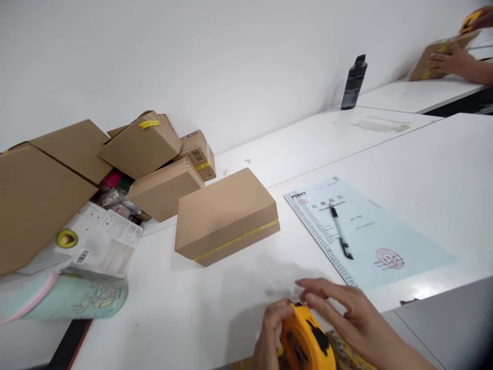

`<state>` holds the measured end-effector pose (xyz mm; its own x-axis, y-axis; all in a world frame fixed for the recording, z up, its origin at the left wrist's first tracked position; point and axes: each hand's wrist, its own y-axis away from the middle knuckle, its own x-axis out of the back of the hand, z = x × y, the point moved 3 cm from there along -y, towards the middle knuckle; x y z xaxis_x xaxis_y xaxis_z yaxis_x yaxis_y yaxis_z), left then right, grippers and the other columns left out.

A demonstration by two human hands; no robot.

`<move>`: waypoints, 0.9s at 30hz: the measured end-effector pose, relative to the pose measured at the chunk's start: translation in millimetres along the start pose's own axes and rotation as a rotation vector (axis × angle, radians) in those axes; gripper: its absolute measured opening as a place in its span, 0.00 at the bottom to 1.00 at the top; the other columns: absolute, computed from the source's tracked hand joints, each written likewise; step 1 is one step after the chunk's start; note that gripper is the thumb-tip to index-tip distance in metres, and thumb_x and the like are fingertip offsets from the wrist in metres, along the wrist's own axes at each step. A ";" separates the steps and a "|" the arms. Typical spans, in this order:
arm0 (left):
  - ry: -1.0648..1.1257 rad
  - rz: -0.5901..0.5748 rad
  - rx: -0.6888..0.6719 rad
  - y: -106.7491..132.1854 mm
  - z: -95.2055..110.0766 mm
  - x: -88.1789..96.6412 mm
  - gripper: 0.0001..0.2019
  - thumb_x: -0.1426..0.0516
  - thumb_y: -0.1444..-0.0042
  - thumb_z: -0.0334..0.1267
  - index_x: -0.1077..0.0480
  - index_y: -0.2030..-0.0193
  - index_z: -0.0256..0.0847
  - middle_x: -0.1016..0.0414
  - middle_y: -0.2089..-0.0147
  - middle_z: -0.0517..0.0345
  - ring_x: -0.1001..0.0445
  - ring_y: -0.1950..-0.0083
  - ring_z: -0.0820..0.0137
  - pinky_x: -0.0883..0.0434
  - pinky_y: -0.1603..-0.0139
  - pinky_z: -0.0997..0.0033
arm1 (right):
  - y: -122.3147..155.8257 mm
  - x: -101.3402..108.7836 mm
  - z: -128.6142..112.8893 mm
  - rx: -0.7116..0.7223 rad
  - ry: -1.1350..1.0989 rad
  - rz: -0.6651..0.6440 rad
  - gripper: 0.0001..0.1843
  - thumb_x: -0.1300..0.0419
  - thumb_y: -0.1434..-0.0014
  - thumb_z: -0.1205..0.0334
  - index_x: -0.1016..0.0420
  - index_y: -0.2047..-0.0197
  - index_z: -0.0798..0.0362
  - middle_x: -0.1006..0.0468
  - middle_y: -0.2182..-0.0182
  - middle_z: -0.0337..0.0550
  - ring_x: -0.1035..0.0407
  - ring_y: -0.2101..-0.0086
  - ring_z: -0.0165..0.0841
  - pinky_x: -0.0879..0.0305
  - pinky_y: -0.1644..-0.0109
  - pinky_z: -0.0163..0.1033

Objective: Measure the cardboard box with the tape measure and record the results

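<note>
Near the bottom edge, my left hand [270, 329] is wrapped round a yellow-orange tape measure [306, 336] with black patches. My right hand [346, 313] is closed at the fingertips on the metal end of its tape, at the top of the case. Beyond my hands a closed cardboard box [227, 213] with a yellow strip along its side lies on the white table [185, 313]. To its right is a pale blue report [370, 239] with a black-and-clear pen [340, 231] lying on it.
Several cardboard boxes [140, 146] crowd the left. By them lie a white avocado-print package [103, 239] and a mint bottle [90, 297] with a pink band. A dark bottle [354, 82] stands at the back. At upper right, another person's hands [456, 59] hold a box [427, 61].
</note>
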<state>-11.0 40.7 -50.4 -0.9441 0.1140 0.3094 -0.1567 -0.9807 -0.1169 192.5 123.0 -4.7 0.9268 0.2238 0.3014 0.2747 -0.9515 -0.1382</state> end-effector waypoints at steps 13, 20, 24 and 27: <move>-0.869 0.045 -0.044 -96.3 7.3 39.3 0.32 0.45 0.48 0.23 0.38 0.35 0.45 0.34 0.32 0.45 0.27 0.38 0.51 0.26 0.40 0.48 | -93.1 100.9 74.2 -0.195 0.697 0.177 0.14 0.44 0.38 0.53 0.26 0.53 0.49 0.23 0.77 0.40 0.31 0.76 0.40 0.43 0.73 0.41; -0.953 0.104 -0.130 -101.6 5.3 31.0 0.26 0.48 0.41 0.26 0.37 0.35 0.38 0.35 0.30 0.37 0.36 0.29 0.46 0.34 0.33 0.39 | -68.4 123.0 67.7 -0.167 -0.263 0.217 0.20 0.42 0.36 0.44 0.21 0.52 0.48 0.15 0.63 0.50 0.21 0.59 0.45 0.27 0.52 0.53; -0.901 0.034 -0.395 -95.3 31.6 -25.4 0.24 0.47 0.37 0.30 0.37 0.34 0.35 0.31 0.31 0.37 0.37 0.26 0.51 0.36 0.29 0.44 | -58.5 126.9 64.0 -0.105 -0.330 0.263 0.20 0.33 0.42 0.41 0.24 0.54 0.44 0.15 0.60 0.48 0.22 0.56 0.46 0.28 0.51 0.53; -0.846 -0.312 -0.508 -97.1 48.8 -84.0 0.31 0.45 0.34 0.45 0.41 0.30 0.26 0.37 0.27 0.34 0.45 0.23 0.50 0.39 0.25 0.48 | -59.4 117.3 67.5 -0.117 -0.241 0.323 0.20 0.36 0.39 0.39 0.31 0.67 0.46 0.24 0.74 0.39 0.29 0.69 0.37 0.31 0.59 0.45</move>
<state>97.7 118.6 -19.0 -0.3583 0.0099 0.9335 -0.6491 -0.7214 -0.2415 302.2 220.0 -24.9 0.9978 -0.0604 0.0284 -0.0580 -0.9953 -0.0773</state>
